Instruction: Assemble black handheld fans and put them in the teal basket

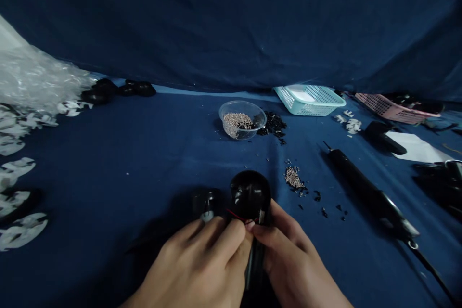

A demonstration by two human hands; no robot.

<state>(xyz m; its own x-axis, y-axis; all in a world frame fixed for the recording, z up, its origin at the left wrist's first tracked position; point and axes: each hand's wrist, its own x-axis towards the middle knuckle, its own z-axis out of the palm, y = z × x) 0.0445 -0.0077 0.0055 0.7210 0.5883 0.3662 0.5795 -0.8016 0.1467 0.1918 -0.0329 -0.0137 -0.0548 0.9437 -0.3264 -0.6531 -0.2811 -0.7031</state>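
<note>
A glossy black plastic housing (250,190) with a rounded end stands in front of me, held between both hands. My right hand (294,255) wraps its right side, thumb pressed at the middle. A thin red wire (236,214) crosses the housing beside my fingertips. My left hand (205,260) is closed over the left side, its fingers bunched near the wire. The fingers hide what exactly the left hand pinches. Just beyond the left knuckles, a second dark part (208,199) with a pale piece lies on the cloth, partly covered.
Right of my hands lie a small screw pile (294,177) and a black electric screwdriver (371,197) with its cord. Ahead are a clear bowl (242,134) of screws, black bits (275,124), a teal basket (312,108) and a pink basket (393,111). White parts (23,231) line the left.
</note>
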